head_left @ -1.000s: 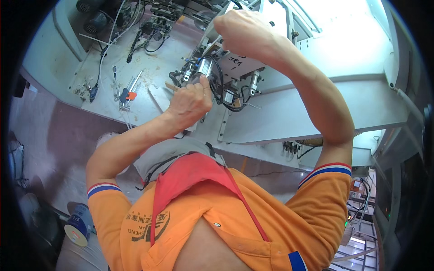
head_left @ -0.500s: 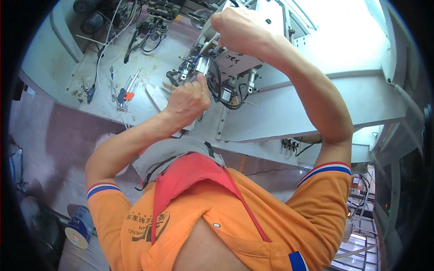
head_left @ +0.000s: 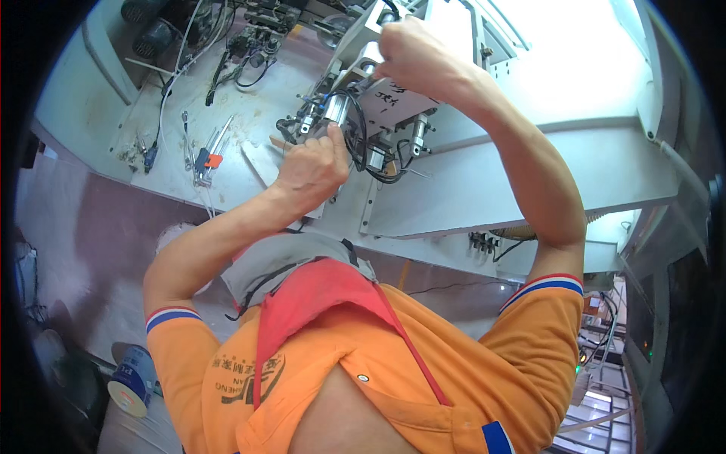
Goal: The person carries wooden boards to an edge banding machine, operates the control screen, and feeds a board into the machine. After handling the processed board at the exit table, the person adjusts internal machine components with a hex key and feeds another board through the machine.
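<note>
My left hand (head_left: 314, 168) is closed, with its fingertips at the lower end of a silver cylinder (head_left: 337, 110) on a machine assembly. Whatever its curled fingers hold, if anything, is hidden behind the hand. Farther up, my right hand (head_left: 425, 62) is closed in front of a white machine block (head_left: 392, 104) with handwritten marks. Its fingertips sit beside a round metal part (head_left: 368, 56), and I cannot see what they grip. Black cables (head_left: 363, 136) loop down between the cylinder and the block. A second small silver cylinder (head_left: 418, 140) hangs at the block's lower right.
On the white machine bed at left lie several hand tools (head_left: 210, 157), one with an orange clip. Motors and wiring (head_left: 261, 45) stand at the far left. A long white beam (head_left: 522, 181) crosses under my right forearm. A blue-and-white tub (head_left: 134, 382) is at lower left.
My right hand has shifted slightly right and down, uncovering the round metal part to its left. My left hand has stayed almost in place at the silver cylinder.
</note>
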Demonstrator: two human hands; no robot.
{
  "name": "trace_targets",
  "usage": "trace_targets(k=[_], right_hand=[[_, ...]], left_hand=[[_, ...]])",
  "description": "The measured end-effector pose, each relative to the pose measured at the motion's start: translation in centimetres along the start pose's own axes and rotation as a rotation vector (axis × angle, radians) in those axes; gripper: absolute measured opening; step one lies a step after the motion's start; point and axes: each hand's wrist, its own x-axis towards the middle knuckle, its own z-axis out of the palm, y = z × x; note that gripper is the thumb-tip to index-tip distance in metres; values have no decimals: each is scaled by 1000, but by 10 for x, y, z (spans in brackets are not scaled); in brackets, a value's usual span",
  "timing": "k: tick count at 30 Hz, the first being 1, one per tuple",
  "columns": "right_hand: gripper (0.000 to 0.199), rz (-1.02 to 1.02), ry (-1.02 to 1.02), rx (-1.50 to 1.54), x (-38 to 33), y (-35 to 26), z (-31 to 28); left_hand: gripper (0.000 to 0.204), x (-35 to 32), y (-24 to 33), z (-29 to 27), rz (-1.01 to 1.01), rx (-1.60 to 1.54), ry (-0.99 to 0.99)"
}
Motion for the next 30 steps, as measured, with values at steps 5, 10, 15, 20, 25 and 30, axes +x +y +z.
trace_targets(k=[5,10,15,20,25,30], right_hand=[[13,-9,-48,42,35,-30,-9],[12,-113,-152,-148,63,-35,-7],[11,-196,-79,-97,63,-30,4],[23,-13,-66,-100,22,-14,-5],[19,-63,128,-74,11,-11,9],[19,-33,100,-3,2,1,11]], left_hand=[[47,1,-3,-6,20,28,-35],[44,5,-3,-4,51,14,44],[47,2,-3,-3,10,-24,-20],[47,-1,0,-2,-26,3,-21],[47,1,-1,-4,-17,-15,-37],[47,3,-3,-3,-30,-16,-18]])
